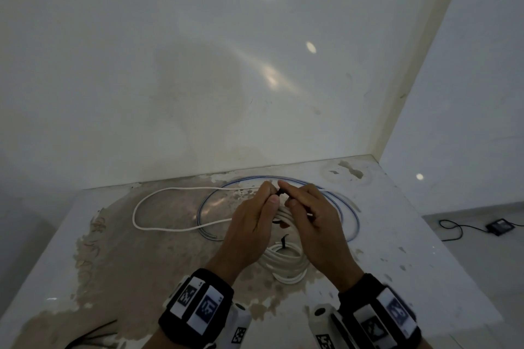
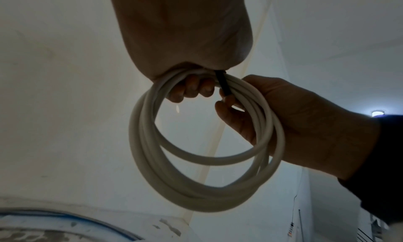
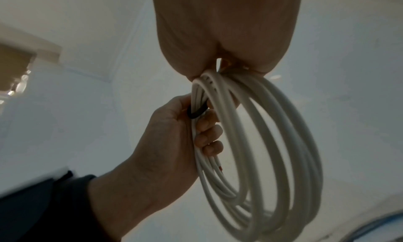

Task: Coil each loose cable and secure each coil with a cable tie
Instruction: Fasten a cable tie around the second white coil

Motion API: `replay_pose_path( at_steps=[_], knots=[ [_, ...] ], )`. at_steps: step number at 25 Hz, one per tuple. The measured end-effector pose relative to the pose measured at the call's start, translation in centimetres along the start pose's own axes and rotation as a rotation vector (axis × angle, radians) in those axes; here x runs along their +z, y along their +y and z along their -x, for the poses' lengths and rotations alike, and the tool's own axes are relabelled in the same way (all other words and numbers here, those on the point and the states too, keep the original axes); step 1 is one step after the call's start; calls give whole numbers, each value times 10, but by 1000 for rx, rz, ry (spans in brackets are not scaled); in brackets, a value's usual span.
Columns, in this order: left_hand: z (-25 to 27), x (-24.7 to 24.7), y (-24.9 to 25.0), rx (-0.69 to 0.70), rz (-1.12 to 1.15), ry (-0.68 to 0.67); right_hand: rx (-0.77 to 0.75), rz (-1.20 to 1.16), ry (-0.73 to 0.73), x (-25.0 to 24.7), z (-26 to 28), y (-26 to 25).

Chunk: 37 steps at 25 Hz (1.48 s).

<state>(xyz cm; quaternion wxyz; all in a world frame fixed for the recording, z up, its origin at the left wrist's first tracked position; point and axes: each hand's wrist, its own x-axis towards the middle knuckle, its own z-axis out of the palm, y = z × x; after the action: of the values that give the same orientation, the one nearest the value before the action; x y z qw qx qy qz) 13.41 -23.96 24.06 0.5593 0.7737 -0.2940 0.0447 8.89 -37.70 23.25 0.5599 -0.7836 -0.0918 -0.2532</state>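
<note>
Left hand: I see my left hand [image 1: 253, 218] raised above the table [image 1: 411, 258], its fingers [image 2: 191, 88] curled through the white coil [image 2: 196, 190] and gripping the bundled strands at the top.
Right hand: my right hand [image 1: 314, 221] sits just beside the left, fingers wrapped round the same bundle on the other side; thumb and forefinger meet the left thumb at a small black piece.
Cable tie: a black tie [image 2: 223, 83] passes round the gathered strands between the two hands; in the head view its dark end [image 1: 282, 193] is pinched at the fingertips. I cannot tell whether it is locked.
White coil, position: held in the air by both hands, hanging below them in several loops; one cut end shows a reddish core in the right wrist view.
Second coil: another white coil [image 1: 286, 263] lies on the table beneath my wrists, with a black tie [image 1: 283, 241] standing up from it.
Loose white cable: a long loop [image 1: 158, 193] lies on the table left of the hands.
Blue-striped cable: a wide loop [image 1: 340, 201] lies behind and round the hands.
Spare ties: thin black strips [image 1: 90, 338] lie at the near left edge.
Floor: a dark box with a black lead [image 1: 500, 226] sits far right.
</note>
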Motion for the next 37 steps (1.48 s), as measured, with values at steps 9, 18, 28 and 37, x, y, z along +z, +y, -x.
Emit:
replay_pose_path(
  at_steps=[9, 18, 28, 37],
  knots=[
    [-3, -1, 4, -97, -9, -146, 132, -132, 69, -7, 3, 2],
    [-9, 3, 11, -221, 34, -58, 234, -224, 187, -4, 0, 1],
    [-16, 13, 11, -34, 106, -40, 233, -218, 202, -7, 2, 1],
    [-21, 18, 7, -38, 158, -42, 280, -230, 217, -9, -2, 4]
  ],
)
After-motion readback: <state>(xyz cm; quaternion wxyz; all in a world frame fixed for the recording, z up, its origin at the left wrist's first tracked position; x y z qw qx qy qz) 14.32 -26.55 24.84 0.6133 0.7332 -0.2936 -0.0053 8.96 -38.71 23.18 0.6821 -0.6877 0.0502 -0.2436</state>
